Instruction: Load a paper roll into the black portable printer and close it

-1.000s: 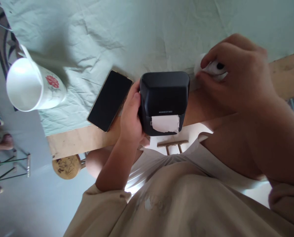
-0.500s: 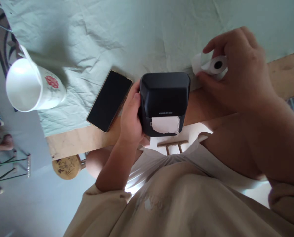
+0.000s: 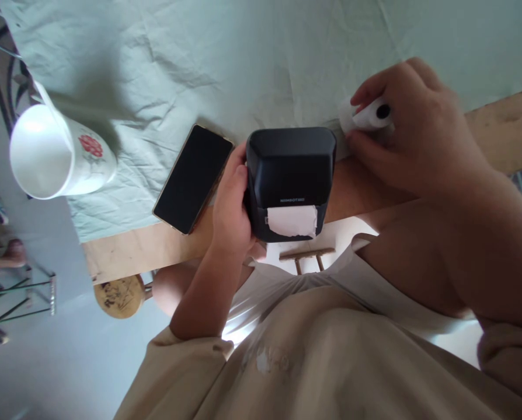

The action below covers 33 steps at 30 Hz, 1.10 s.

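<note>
Printer point(image 3: 290, 175) sits at the table edge point(image 3: 125, 251), gripped by our left hand point(image 3: 231, 210); our right hand point(image 3: 412, 137) pinches a paper roll point(image 3: 366, 116). Loosening could drop it.

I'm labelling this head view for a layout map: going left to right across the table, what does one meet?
White mug with a red flower → dark phone → left hand gripping the black label printer → small paper roll pinched in the right hand.
</note>
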Each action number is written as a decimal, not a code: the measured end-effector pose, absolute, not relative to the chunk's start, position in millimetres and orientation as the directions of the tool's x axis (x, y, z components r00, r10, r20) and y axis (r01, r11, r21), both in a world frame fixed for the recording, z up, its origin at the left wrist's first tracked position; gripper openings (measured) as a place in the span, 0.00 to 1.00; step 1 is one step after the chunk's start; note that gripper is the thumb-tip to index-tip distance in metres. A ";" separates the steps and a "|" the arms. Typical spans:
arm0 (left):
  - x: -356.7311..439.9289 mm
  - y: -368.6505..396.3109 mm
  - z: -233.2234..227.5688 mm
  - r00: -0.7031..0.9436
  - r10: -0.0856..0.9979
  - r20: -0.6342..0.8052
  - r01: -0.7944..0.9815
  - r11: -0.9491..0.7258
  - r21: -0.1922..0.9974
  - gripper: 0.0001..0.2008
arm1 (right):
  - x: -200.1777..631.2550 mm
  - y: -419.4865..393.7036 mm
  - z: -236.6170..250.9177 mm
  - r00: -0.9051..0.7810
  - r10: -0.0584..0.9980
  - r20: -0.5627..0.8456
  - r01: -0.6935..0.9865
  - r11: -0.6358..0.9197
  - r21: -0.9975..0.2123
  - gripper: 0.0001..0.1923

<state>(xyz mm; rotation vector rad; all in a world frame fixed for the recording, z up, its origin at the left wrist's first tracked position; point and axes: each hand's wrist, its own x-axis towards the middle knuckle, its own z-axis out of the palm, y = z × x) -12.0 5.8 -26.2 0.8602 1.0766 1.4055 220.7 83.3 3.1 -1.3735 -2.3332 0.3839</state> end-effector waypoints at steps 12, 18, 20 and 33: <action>-10.4 8.1 -25.5 -0.151 0.988 -0.038 -0.299 -0.009 0.954 0.17 | 223.1 80.4 2.0 -0.447 0.870 0.207 0.776 0.493 -0.395 0.19; -8.5 7.0 -22.9 -0.154 0.988 -0.020 -0.297 -0.027 0.954 0.16 | 228.4 82.9 -1.5 -0.478 0.841 0.252 0.749 0.541 -0.383 0.20; -7.8 6.9 -22.8 -0.163 0.986 -0.024 -0.305 -0.027 0.952 0.16 | 229.2 83.2 -2.0 -0.486 0.835 0.256 0.745 0.550 -0.378 0.20; -10.7 6.6 -22.7 -0.139 0.988 -0.063 -0.285 0.021 0.958 0.18 | 223.8 84.6 -2.3 -0.443 0.856 0.266 0.743 0.517 -0.425 0.19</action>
